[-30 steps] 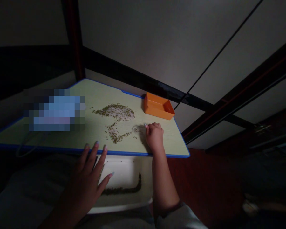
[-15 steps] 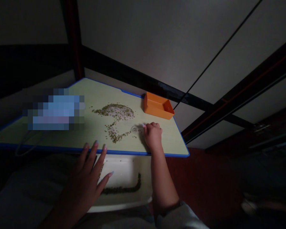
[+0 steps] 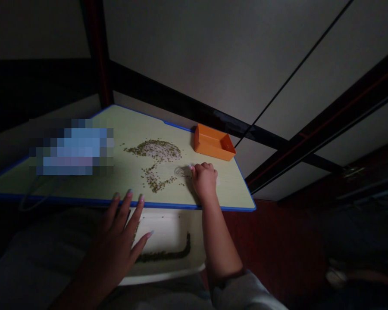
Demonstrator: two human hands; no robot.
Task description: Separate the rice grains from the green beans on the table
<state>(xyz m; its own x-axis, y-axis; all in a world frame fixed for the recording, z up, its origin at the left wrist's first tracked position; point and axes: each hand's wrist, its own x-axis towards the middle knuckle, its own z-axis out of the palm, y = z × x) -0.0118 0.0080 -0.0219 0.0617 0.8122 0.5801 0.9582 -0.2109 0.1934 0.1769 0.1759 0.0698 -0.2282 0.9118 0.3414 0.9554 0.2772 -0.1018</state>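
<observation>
My right hand (image 3: 204, 180) is closed on a thin looped tool (image 3: 182, 170), whose pale round end points left over the table; its exact kind is too faint to make out. Left of the loop lies a small patch of green beans (image 3: 155, 185) mixed with pale grains. Behind it spreads a larger pile of green beans and pale grains (image 3: 158, 150). My left hand (image 3: 121, 234) holds nothing, its fingers spread and their tips at the table's blue front edge. Below that edge is a white tub (image 3: 168, 275) with a dark band of beans along its inside.
An orange open box (image 3: 215, 146) stands at the back right of the pale table (image 3: 226, 191). On the left is a blurred-out blue thing (image 3: 80, 148), with a thin cord loop near the front edge. Cabinet panels (image 3: 213, 56) rise behind the table.
My right hand has shifted slightly left and away from me, with the looped tool in it. My left hand stays in place.
</observation>
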